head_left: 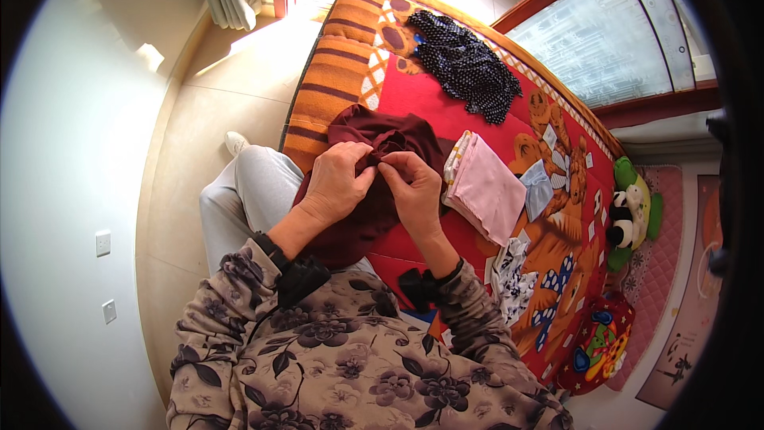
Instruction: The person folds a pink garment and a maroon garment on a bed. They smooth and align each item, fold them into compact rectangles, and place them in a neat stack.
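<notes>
A dark maroon garment lies over my lap and onto the bed's edge. My left hand pinches its gathered upper part between thumb and fingers. Close beside it, my right hand pinches the same cloth, thumb and forefinger together. The fingertips of both hands nearly meet at a bunched fold; what exactly they grip there is too small to make out. Just right of my right hand sits a folded pink cloth with a patterned piece under its left side.
The bed has a red bear-patterned blanket. A black dotted garment lies crumpled at its far end. To the right are a blue face mask, a black-and-white cloth, a panda plush and a red cushion.
</notes>
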`<state>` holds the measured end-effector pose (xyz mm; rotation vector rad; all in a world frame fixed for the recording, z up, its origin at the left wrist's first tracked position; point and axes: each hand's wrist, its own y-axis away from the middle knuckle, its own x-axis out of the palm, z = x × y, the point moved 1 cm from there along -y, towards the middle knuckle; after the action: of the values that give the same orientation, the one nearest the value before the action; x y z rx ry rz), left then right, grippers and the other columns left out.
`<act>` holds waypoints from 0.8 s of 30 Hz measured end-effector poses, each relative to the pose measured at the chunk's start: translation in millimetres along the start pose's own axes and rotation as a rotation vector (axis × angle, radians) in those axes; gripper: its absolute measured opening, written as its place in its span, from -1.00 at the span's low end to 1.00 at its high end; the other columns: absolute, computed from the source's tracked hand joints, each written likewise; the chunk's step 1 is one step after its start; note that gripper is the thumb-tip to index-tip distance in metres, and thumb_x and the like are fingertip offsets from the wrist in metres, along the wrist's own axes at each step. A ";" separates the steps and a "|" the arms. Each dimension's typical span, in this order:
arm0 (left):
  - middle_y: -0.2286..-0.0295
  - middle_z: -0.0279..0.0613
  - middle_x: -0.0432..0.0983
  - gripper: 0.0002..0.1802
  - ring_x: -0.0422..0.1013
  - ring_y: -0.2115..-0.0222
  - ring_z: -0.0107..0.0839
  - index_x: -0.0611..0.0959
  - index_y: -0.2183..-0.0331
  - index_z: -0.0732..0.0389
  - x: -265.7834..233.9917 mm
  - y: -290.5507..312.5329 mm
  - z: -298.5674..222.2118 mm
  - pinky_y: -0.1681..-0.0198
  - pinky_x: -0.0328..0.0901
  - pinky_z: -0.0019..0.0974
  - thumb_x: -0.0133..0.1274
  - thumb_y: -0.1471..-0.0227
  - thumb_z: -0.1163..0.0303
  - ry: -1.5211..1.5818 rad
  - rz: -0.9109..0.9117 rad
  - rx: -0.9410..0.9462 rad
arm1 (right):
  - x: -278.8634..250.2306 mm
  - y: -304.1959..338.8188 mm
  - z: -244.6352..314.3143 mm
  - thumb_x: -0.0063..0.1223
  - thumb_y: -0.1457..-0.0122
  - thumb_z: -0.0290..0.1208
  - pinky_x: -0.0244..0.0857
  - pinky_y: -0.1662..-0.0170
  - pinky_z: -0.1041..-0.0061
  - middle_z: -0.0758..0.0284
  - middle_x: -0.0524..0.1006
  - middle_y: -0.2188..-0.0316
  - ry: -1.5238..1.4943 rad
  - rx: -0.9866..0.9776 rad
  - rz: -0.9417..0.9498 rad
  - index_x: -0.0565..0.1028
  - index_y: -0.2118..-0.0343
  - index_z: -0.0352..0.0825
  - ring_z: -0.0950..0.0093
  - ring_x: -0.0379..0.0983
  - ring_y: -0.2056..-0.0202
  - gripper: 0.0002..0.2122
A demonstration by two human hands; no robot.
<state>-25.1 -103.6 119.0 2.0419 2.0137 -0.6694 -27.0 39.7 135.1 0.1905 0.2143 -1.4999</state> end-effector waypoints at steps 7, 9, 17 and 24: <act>0.43 0.03 0.50 -0.78 0.41 0.33 -0.03 0.57 0.38 0.33 -11.2 -9.7 0.7 0.24 0.32 -0.13 0.09 0.18 0.45 -0.058 0.152 0.111 | -13.1 -18.7 21.6 0.11 0.14 -0.60 0.38 0.29 0.37 0.26 0.50 0.27 0.582 -0.521 0.302 0.40 0.10 -0.26 0.23 0.47 0.29 -0.56; 0.44 0.01 0.52 -0.76 0.46 0.38 -0.18 0.57 0.33 0.35 -16.8 -11.4 0.5 0.30 0.34 -0.27 0.09 0.15 0.49 0.052 0.201 0.085 | -12.0 -24.6 19.8 0.07 0.11 -0.57 0.36 0.33 0.32 0.23 0.51 0.33 0.639 -0.469 0.363 0.41 0.17 -0.25 0.22 0.47 0.32 -0.65; 0.45 -0.33 0.53 -0.86 0.40 0.41 -0.59 0.61 0.36 0.29 -119.2 46.7 44.5 0.31 0.29 -0.50 0.09 0.03 0.46 0.188 0.065 -0.304 | -56.3 -32.6 20.3 0.08 0.03 -0.66 0.31 0.49 0.62 0.31 0.50 0.50 0.399 0.010 0.218 0.50 0.31 -0.40 0.59 0.46 0.54 -0.83; 0.39 -0.23 0.55 -0.70 0.44 0.36 -0.45 0.60 0.32 0.28 -126.3 136.3 54.2 0.32 0.31 -0.38 0.21 0.14 0.33 0.104 0.331 -0.534 | -73.4 -38.0 13.9 0.07 0.01 -0.67 0.17 0.56 0.74 0.46 0.46 0.55 0.288 0.046 0.162 0.50 0.31 -0.38 0.76 0.31 0.61 -0.83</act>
<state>102.9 -248.1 104.2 2.0199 1.6073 0.0401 -68.9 104.5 167.7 0.4515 0.3862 -1.3135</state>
